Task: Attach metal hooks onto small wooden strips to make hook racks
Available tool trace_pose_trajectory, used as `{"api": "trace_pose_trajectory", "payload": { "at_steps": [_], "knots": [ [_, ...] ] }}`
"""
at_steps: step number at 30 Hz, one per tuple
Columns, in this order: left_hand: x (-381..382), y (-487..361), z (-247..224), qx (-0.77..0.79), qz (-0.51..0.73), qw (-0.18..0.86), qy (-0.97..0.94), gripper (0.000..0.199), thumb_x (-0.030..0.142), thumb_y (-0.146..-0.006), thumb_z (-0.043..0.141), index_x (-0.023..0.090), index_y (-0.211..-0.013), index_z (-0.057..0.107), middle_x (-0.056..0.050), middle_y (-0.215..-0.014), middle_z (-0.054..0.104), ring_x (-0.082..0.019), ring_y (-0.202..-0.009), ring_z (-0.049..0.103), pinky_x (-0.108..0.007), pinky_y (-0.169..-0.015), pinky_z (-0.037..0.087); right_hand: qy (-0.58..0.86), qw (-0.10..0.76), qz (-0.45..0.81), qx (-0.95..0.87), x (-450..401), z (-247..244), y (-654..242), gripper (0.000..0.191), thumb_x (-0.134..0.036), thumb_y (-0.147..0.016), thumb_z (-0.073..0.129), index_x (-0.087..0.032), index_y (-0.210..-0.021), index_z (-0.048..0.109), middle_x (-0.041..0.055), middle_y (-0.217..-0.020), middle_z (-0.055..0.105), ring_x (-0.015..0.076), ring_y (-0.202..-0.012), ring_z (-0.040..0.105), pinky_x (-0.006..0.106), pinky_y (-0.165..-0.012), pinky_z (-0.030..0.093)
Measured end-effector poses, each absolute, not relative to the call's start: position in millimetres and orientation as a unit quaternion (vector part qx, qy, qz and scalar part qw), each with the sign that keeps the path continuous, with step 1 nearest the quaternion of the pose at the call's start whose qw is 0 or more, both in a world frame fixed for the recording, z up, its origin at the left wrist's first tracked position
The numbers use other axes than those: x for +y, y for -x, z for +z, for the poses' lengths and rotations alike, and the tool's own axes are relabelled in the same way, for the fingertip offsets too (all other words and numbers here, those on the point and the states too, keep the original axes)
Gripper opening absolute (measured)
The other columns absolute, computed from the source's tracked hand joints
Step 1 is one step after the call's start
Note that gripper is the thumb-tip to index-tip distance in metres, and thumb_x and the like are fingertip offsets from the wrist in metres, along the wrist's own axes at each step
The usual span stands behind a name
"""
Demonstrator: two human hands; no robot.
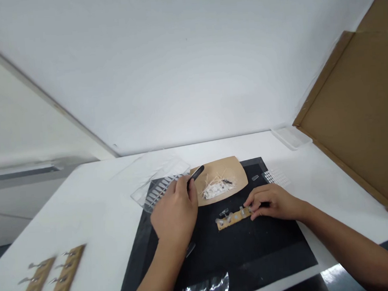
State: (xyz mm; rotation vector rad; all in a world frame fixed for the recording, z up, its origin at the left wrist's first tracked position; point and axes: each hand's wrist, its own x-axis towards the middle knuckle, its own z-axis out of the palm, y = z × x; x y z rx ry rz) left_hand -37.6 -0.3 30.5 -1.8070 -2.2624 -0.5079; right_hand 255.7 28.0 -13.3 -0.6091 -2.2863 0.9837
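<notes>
My left hand [175, 207] is closed around a slim black tool [198, 172], whose upper end sticks out past the fingers; its kind is hard to tell. Thumb and fingers of my right hand [272, 202] pinch the right end of a short wooden strip [235, 217] that carries several clear nail tips. A small dark clip-like piece [224, 212] lies against the strip's far edge. Behind it, a tan tray [222, 168] holds white scraps and thin sticks. Beside my left hand is a clear case [154, 195] with a row of nail tips.
A black mat [239, 254] covers the middle of the white table [95, 211]. Two wooden strips with metal stands [62, 283] lie at the left. Right of the tray are a loose nail tip [255, 177], a sheet of white dots [275, 177] and a clear container [290, 137]. Cardboard [363, 118] stands at the right.
</notes>
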Motion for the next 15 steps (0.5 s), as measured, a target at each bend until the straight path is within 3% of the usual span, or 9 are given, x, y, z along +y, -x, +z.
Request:
{"api": "trace_pose_trajectory", "payload": {
  "at_steps": [15],
  "knots": [
    [1.0,37.5,29.6,-0.767,-0.173,0.096,0.61,0.031,0.039,-0.108,0.048,0.023,-0.122,0.071,-0.008,-0.11,0.078,-0.025,-0.084,0.071,-0.029,-0.057,0.035,0.221,0.242,0.14,-0.934,19.5,-14.4,-252.3,0.017,-0.028,-0.107,0.061,-0.023,-0.098,0.075,0.0071,-0.105,0.08,0.0206,-0.09,0.077,0.035,-0.076,0.062]
  ]
}}
